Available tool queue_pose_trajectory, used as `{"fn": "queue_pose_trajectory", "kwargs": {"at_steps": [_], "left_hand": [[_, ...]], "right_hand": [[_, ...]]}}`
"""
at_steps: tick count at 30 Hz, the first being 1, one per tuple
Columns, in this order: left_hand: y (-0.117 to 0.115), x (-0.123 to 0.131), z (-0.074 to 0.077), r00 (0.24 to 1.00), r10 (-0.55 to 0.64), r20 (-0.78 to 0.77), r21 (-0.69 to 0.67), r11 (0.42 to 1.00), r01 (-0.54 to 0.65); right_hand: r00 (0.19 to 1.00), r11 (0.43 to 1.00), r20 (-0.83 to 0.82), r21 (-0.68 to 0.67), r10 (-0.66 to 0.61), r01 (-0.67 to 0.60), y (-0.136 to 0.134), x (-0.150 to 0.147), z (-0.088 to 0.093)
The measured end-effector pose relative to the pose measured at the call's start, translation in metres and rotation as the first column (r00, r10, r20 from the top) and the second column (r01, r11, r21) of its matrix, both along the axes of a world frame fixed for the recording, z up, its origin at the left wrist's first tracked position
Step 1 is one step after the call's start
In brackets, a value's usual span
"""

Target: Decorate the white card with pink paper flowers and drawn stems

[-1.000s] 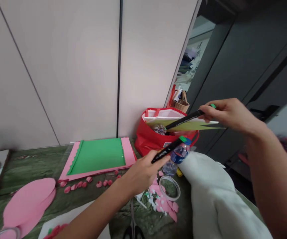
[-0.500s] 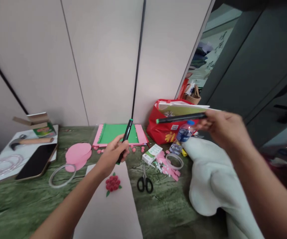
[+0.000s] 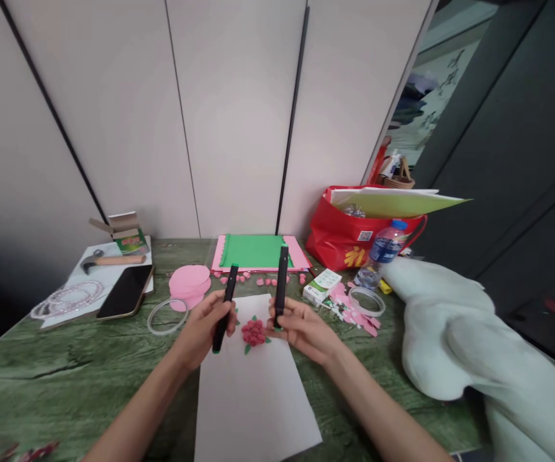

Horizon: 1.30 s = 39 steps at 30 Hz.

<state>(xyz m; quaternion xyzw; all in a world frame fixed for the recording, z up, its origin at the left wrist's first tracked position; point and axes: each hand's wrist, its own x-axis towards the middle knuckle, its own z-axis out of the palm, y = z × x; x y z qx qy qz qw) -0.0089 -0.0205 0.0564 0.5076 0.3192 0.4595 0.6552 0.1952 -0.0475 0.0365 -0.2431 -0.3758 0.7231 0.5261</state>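
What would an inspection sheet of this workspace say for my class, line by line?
Surface: green wood-patterned tabletop.
Job's things: left marker and right marker, both black; white sheet bearing a red flower cluster.
Clutter: hammer, phone, red bag, bottle, soft white bundle.
Hands: left hand holds left marker; right hand holds right marker.
Cables: nothing certain; coiled strand unclear.
Surroundings: pale panelled wall; dark panel at right.

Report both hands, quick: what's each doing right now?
Left hand: closed around a black marker with green ends.
Right hand: closed on another black marker, held nearly upright.
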Motion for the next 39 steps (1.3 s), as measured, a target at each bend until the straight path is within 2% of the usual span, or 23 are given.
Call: {"fn": "queue_pose_trajectory", "kwargs": {"at_steps": [1,2,4,6,8,11,15,18,21,23,24,27,28,30,32,36,37,39], "left_hand": [[0.002,-0.001,-0.004,1.000,0.024,-0.003,-0.011,1.000,-0.024],[0.004,-0.002,-0.007,0.999,0.041,-0.009,-0.027,0.999,-0.041],[0.006,-0.001,-0.014,0.998,0.059,-0.036,-0.065,0.996,-0.062],[0.006,0.001,-0.021,0.995,0.054,-0.080,-0.088,0.994,-0.061],[0.005,0.002,-0.027,0.992,0.026,-0.127,-0.086,0.996,-0.037],[0.004,0.002,-0.035,0.990,0.016,-0.143,-0.086,0.996,-0.029],[0.002,0.002,-0.037,0.995,0.000,-0.096,-0.101,0.995,-0.010],[0.000,0.004,-0.036,0.992,-0.057,-0.116,-0.079,0.996,0.048],[-0.002,0.005,-0.034,0.991,-0.035,-0.127,-0.076,0.997,0.025],[-0.003,0.006,-0.032,0.995,-0.003,-0.104,-0.109,0.994,-0.008],[-0.004,0.006,-0.031,0.996,0.005,-0.084,-0.132,0.991,-0.016],[-0.005,0.006,-0.029,1.000,-0.012,0.020,-0.199,0.980,0.016],[-0.005,0.006,-0.029,0.998,-0.028,0.063,-0.215,0.976,0.041],[-0.006,0.007,-0.029,0.989,-0.065,0.132,-0.227,0.969,0.094],[-0.007,0.007,-0.030,0.982,-0.100,0.158,-0.213,0.968,0.133],[-0.009,0.005,-0.031,0.981,-0.134,0.139,-0.164,0.974,0.156],[-0.008,0.005,-0.031,0.982,-0.137,0.132,-0.154,0.975,0.157],[-0.008,0.005,-0.031,0.983,-0.138,0.121,-0.142,0.978,0.155]], "right_hand": [[0.998,0.999,0.046,0.031,0.031,-0.033,0.000,-0.003,-0.001],[0.994,0.997,0.105,0.072,0.011,-0.019,0.001,-0.005,-0.002],[0.954,0.976,0.256,0.190,-0.155,0.107,0.005,-0.006,-0.005],[0.856,0.919,0.374,0.306,-0.358,0.250,0.012,-0.005,-0.011],[0.783,0.889,0.441,0.344,-0.438,0.304,0.019,-0.003,-0.021],[0.752,0.890,0.488,0.338,-0.444,0.306,0.024,-0.003,-0.039],[0.699,0.869,0.549,0.443,-0.458,0.221,0.018,-0.010,-0.054],[0.624,0.798,0.561,0.575,-0.544,0.179,0.014,-0.011,-0.051],[0.561,0.712,0.529,0.683,-0.637,0.164,0.013,-0.006,-0.044],[0.590,0.721,0.514,0.670,-0.623,0.178,0.013,-0.002,-0.041],[0.624,0.752,0.511,0.629,-0.591,0.197,0.013,-0.001,-0.041],[0.803,0.870,0.389,0.393,-0.452,0.299,0.014,-0.001,-0.045],[0.859,0.899,0.310,0.305,-0.407,0.315,0.014,-0.002,-0.046],[0.921,0.931,0.180,0.187,-0.346,0.313,0.013,-0.004,-0.048],[0.936,0.942,0.161,0.171,-0.314,0.287,0.012,-0.007,-0.048],[0.948,0.949,0.189,0.232,-0.258,0.212,0.009,-0.008,-0.046],[0.948,0.949,0.185,0.233,-0.259,0.214,0.010,-0.008,-0.046],[0.920,0.924,0.185,0.239,-0.344,0.298,0.012,-0.007,-0.046]]}}
